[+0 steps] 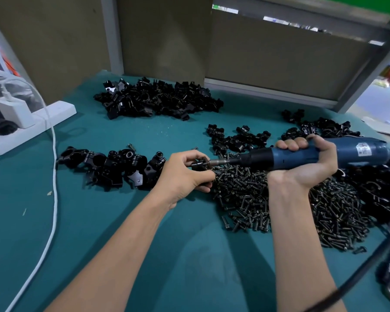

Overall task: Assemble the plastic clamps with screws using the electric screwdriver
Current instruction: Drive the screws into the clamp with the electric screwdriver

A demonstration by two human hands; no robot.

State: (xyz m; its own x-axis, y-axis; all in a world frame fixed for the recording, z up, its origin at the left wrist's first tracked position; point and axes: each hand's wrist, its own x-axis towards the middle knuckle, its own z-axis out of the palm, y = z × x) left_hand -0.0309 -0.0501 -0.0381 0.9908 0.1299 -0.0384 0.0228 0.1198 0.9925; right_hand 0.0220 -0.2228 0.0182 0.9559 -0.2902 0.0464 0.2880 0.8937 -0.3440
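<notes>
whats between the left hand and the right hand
Head view: the electric screwdriver, its nose and bit running from the right hand to the clamp in the left hand, over the screw pile.

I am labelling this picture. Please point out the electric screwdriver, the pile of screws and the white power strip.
electric screwdriver (pixel 347 154): head view, blue body.
pile of screws (pixel 241 194): head view, left part.
white power strip (pixel 61 109): head view, right end.

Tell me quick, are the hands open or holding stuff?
Left hand: pinches a small black clamp.
Right hand: grips the blue electric screwdriver.
</notes>
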